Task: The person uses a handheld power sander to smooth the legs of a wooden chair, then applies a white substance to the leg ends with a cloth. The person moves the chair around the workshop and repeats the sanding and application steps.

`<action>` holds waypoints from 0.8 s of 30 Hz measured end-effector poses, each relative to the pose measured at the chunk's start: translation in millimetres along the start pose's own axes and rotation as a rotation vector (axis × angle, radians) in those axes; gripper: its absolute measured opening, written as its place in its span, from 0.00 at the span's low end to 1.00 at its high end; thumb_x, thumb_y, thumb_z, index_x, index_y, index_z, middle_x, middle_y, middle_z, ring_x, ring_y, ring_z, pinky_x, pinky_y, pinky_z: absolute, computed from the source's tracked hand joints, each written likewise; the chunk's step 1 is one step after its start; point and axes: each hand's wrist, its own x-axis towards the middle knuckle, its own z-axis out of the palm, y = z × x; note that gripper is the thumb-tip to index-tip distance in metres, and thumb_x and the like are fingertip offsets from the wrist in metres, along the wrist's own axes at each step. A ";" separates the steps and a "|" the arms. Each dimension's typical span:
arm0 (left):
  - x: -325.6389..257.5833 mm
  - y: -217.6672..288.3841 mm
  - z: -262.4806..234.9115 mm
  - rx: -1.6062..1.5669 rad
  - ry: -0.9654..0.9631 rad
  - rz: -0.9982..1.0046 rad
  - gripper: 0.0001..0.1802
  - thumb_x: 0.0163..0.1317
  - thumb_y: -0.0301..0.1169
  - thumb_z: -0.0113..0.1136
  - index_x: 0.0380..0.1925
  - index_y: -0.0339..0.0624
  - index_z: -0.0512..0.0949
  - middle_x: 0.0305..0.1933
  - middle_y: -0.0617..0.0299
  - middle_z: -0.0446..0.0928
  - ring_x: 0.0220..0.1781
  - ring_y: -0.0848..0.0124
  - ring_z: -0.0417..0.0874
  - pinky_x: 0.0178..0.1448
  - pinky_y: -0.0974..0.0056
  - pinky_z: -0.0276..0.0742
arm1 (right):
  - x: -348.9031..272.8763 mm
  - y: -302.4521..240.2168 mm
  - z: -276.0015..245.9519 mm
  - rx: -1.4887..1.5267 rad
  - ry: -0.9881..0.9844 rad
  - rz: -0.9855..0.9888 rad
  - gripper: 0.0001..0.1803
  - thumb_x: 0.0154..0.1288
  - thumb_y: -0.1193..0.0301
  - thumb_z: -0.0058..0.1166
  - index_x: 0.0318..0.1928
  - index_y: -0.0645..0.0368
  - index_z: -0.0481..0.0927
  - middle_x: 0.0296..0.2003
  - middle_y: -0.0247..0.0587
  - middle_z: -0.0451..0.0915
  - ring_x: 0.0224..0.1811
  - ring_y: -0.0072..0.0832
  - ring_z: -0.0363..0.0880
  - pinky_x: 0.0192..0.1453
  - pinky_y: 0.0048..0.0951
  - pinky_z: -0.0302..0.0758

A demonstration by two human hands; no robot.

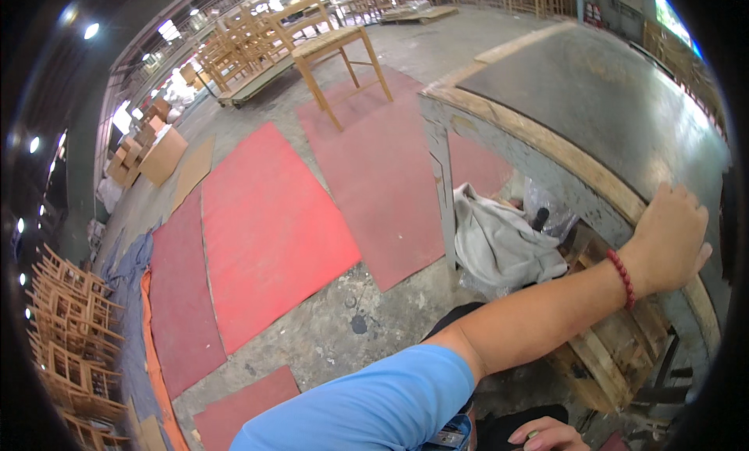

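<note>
Two hands [677, 236], one workbench [593, 100], one wooden stool [341, 57], five red mats [269, 225], one grey cloth [499, 244].

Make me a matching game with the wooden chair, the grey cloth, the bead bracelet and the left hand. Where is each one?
Things:
1. wooden chair
2. grey cloth
3. red bead bracelet
4. left hand

Places:
A. on the edge of the workbench
B. on a red mat
C. under the workbench
D. round the wrist

Pairs: 1-B, 2-C, 3-D, 4-A
</note>
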 end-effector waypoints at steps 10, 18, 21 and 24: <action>0.1 -2.8 11.1 0.008 -0.014 -0.026 0.19 0.62 0.46 0.60 0.35 0.38 0.82 0.39 0.53 0.80 0.48 0.58 0.77 0.57 0.56 0.67 | 7.6 17.1 20.6 0.069 0.013 0.016 0.25 0.72 0.45 0.41 0.67 0.25 0.72 0.64 0.44 0.72 0.57 0.57 0.73 0.47 0.62 0.73; -0.3 0.0 7.5 0.018 -0.036 -0.045 0.19 0.62 0.46 0.60 0.34 0.39 0.81 0.38 0.53 0.80 0.49 0.59 0.78 0.57 0.55 0.67 | 4.9 17.8 37.1 0.024 0.130 0.014 0.25 0.72 0.42 0.38 0.67 0.23 0.72 0.66 0.43 0.70 0.60 0.55 0.70 0.51 0.62 0.70; -0.4 -0.8 8.5 0.019 -0.029 -0.037 0.19 0.62 0.46 0.60 0.35 0.39 0.81 0.38 0.53 0.80 0.49 0.59 0.78 0.57 0.55 0.67 | 1.3 16.1 33.6 -0.006 0.116 0.018 0.26 0.72 0.41 0.37 0.67 0.22 0.72 0.65 0.43 0.70 0.60 0.55 0.71 0.51 0.62 0.71; -0.1 -1.4 7.5 -0.001 -0.037 -0.037 0.19 0.62 0.45 0.60 0.35 0.38 0.82 0.39 0.53 0.80 0.49 0.59 0.78 0.58 0.55 0.67 | -0.3 13.1 28.4 -0.025 0.101 0.021 0.26 0.72 0.41 0.37 0.67 0.22 0.72 0.65 0.42 0.71 0.60 0.55 0.71 0.50 0.62 0.71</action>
